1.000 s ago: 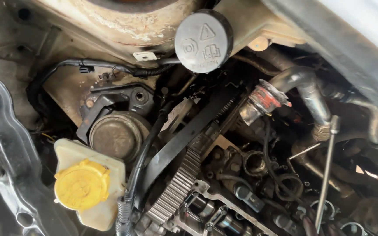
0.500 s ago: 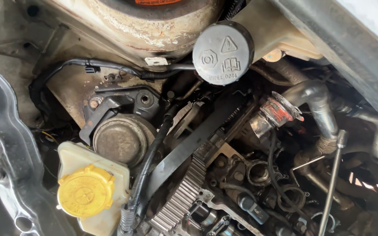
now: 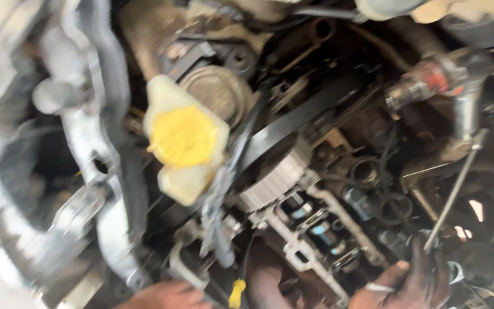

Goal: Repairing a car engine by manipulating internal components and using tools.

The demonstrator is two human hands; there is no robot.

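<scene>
Head view, motion-blurred. Our right hand point(image 3: 407, 283) sits at the lower right edge, fingers curled around the bottom end of a thin metal rod point(image 3: 454, 191) that slants up and right through the engine bay. Our left hand point(image 3: 167, 296) shows only partly at the bottom edge, just beside a yellow-handled tool point(image 3: 236, 293); we cannot tell whether it grips anything. The hands are well apart. Above the left hand stands a pale reservoir with a yellow cap point(image 3: 183, 136). A black toothed belt point(image 3: 293, 117) runs diagonally between the reservoir and the rod.
</scene>
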